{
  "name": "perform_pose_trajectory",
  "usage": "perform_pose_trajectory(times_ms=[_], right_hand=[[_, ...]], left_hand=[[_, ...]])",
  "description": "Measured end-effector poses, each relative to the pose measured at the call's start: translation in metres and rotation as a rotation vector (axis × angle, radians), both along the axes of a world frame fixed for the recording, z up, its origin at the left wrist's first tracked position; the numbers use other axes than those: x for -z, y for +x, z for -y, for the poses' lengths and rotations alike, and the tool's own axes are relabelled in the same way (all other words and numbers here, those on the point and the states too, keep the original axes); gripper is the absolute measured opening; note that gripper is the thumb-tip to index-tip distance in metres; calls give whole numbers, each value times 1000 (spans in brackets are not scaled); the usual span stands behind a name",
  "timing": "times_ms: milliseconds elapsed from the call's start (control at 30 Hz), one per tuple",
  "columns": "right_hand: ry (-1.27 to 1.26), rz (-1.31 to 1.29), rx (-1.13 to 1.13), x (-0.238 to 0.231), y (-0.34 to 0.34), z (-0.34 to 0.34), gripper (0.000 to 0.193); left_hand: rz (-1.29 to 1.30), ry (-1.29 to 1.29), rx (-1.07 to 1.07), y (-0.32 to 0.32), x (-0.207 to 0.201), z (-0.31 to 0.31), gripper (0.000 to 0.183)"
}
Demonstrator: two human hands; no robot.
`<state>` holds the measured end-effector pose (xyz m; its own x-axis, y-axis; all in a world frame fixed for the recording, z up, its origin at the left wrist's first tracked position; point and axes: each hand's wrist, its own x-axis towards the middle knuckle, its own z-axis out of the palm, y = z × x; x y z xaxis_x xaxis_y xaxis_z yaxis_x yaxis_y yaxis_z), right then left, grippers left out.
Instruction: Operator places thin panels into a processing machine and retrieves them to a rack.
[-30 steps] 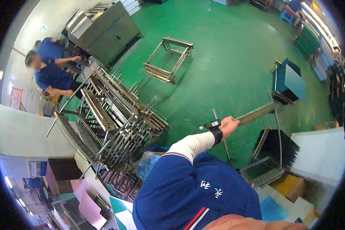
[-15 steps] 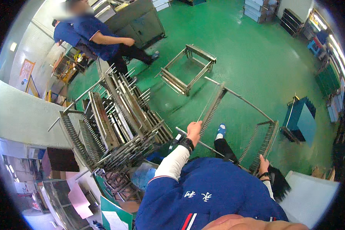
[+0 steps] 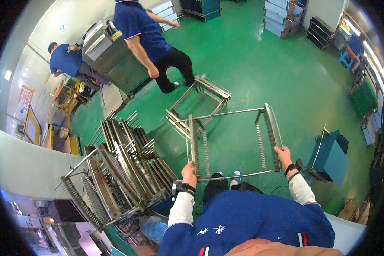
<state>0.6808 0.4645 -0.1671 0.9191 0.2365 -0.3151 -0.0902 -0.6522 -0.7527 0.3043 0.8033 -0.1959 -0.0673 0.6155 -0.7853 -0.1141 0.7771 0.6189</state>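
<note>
Between my two hands hangs a metal slotted rack (image 3: 272, 137), an open frame with toothed side plates joined by rods. My left hand (image 3: 189, 174) is closed around its left side plate, near the close corner. On the opposite side, my right hand (image 3: 283, 158) grips the right side plate. Beyond the held one, a similar slotted rack (image 3: 213, 88) stands on the green floor, partly overlapped in view by the rack I hold. To my left is a tangled pile of the same metal racks (image 3: 121, 170), leaning and stacked on one another.
A person in a blue shirt (image 3: 143, 32) walks just past the floor rack. Another person (image 3: 68, 59) bends by a grey cabinet (image 3: 123, 70). Blue panels (image 3: 330, 158) stand on the floor at right. A clear plastic bag (image 3: 153, 229) lies beside the pile.
The rack in my hands has swung from slanted to nearly square in front of me, moving left toward the floor rack. The nearer person has walked to the right.
</note>
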Motion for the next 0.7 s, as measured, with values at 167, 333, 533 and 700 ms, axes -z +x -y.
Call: perform_pose_trajectory(times_ms=[167, 333, 533, 700], right_hand=[[37, -32, -181, -28, 52, -136, 47], [-71, -55, -319, -29, 92, -275, 51], [-227, -4, -424, 8, 155, -429, 53], [-320, 100, -501, 48, 198, -555, 49]], left_hand=[[44, -36, -114, -1, 16, -53, 15], [56, 48, -59, 8, 27, -108, 33], [73, -31, -168, 59, 55, -208, 15], [144, -93, -267, 84, 88, -265, 14]])
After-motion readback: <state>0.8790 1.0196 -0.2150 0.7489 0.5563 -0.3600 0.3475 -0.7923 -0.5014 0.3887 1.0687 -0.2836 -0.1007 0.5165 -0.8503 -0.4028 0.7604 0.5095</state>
